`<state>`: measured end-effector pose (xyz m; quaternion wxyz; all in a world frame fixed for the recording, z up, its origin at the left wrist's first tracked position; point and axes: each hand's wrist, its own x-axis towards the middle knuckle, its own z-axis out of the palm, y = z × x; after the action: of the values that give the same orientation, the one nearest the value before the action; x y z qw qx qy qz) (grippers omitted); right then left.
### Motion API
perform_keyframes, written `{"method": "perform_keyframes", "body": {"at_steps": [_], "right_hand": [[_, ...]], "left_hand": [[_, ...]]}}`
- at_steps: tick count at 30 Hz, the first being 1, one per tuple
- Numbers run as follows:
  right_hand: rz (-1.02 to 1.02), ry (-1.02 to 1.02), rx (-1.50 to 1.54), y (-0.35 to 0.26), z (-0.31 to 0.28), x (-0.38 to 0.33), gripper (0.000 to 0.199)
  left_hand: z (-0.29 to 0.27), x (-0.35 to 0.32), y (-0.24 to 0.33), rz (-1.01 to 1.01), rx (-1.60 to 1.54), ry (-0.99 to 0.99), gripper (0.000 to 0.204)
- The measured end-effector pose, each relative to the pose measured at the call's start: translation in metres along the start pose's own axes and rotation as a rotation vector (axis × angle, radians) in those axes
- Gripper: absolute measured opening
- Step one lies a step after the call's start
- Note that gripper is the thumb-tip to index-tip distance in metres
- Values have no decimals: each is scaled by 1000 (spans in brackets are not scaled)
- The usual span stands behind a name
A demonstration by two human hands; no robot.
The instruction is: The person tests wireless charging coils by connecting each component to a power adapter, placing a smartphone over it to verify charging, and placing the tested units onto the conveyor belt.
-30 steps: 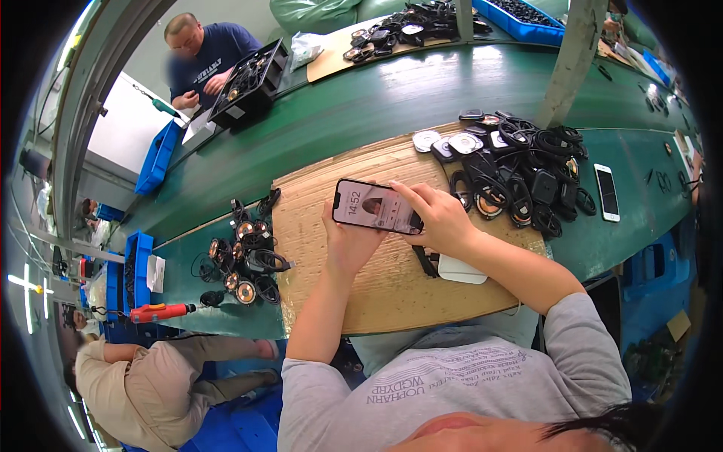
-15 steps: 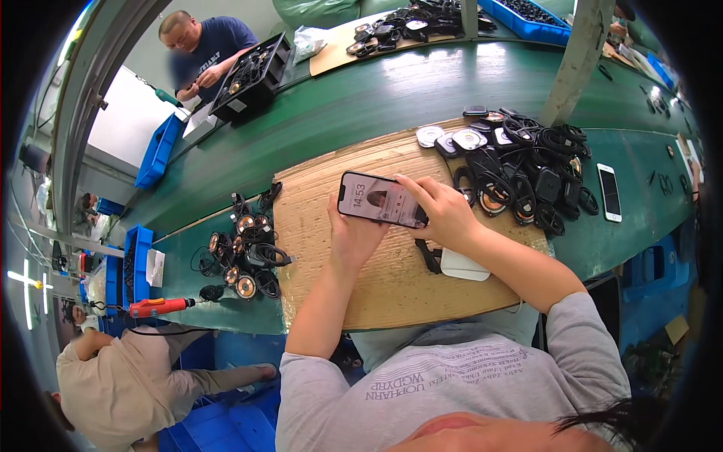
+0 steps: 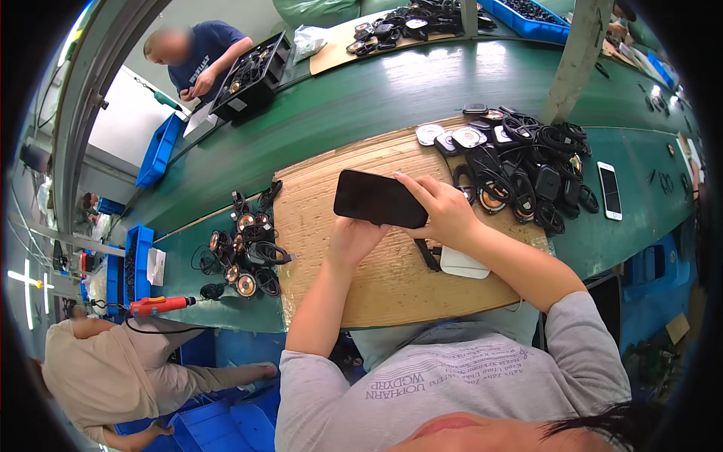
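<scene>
A smartphone with a dark screen is held sideways between both my hands, above a sheet of brown cardboard. My left hand grips its lower left part from underneath. At its right end my right hand is closed round it, with the fingers behind mostly hidden. Under my right forearm lies a white rounded flat thing, partly covered, beside a short black cable piece. Just beyond my right hand is a heap of wireless charging pucks with coiled black cables.
More round coil pucks with cables lie left of the cardboard. A red electric screwdriver hangs near blue bins. A white phone rests at right. Across the green belt, a person works by a black crate; another bends at lower left.
The phone's screen has gone from lit to dark, while my hands stay almost where they were. The person at lower left has bent further down, and the one across the belt has shifted slightly.
</scene>
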<state>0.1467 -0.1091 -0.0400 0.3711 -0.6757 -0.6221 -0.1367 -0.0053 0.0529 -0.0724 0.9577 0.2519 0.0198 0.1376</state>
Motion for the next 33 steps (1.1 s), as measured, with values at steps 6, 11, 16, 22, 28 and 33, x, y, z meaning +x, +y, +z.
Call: {"method": "perform_keyframes", "body": {"at_steps": [6,11,16,22,28,33], "right_hand": [[-49,-9,18,1,0,0,90],[-59,-28,37,0,-1,0,90],[-46,-44,42,-3,-3,1,92],[-42,-57,41,-3,-3,1,93],[-39,-67,37,-2,-1,0,93],[-35,-65,41,-3,-1,0,93]], "left_hand": [[-8,1,0,-89,47,78,37],[-19,0,-3,-101,90,77,36],[-8,2,-4,-102,116,65,36],[1,1,-4,-86,124,64,35],[4,2,-5,-42,162,148,36],[5,1,-4,-59,158,117,35]]}}
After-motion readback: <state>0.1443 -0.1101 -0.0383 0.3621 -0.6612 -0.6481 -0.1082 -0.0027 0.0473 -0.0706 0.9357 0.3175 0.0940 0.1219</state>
